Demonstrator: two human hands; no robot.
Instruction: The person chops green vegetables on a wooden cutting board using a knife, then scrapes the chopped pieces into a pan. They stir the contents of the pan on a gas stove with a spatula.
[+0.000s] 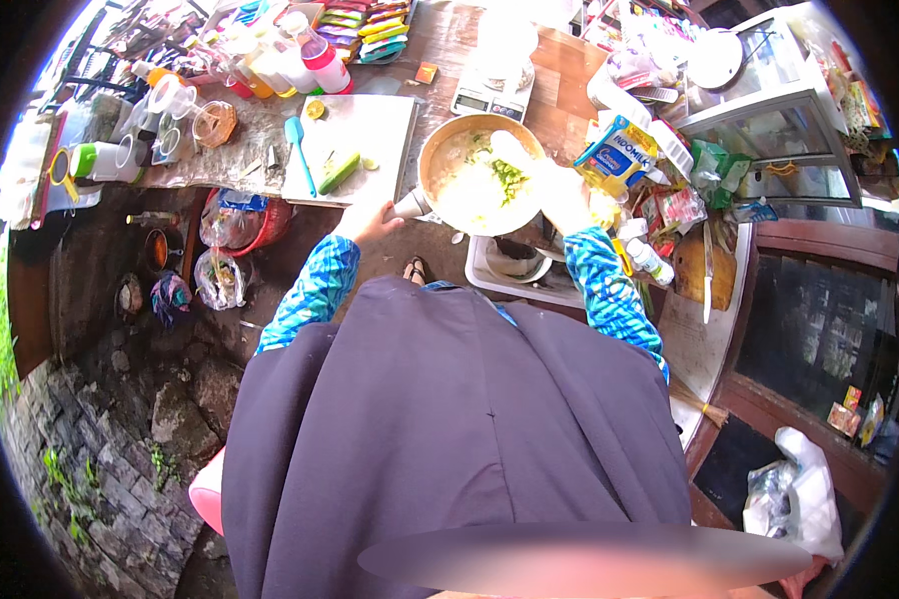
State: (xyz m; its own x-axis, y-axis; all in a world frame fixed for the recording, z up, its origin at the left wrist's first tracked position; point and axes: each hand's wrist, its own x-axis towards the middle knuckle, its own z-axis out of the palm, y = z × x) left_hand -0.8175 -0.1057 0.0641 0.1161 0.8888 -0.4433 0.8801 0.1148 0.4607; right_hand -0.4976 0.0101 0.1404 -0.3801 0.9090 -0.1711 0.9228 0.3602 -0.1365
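Note:
A round pan (449, 213) holds pale food with chopped green pieces on top, at the table's front edge. My left hand (368, 221) grips the pan's handle (410, 205) from the left. At the pan's right rim is my right hand (567, 196), washed out by glare; a pale rounded utensil head (506, 145) lies over the food beside it, and whether my fingers hold it is unclear. Left of the pan, a white cutting board (378, 127) bears a blue spatula (300, 157), a piece of cucumber (339, 174) and a cut citrus half (315, 109).
A digital kitchen scale (492, 103) stands just behind the pan. Bottles (324, 64) and sachets crowd the back left. To the right are an Indomilk pouch (620, 153), small bottles (648, 260), a knife (708, 281) on a wooden board (685, 262), and a glass-fronted case (775, 127). Below sits a white tub (479, 262).

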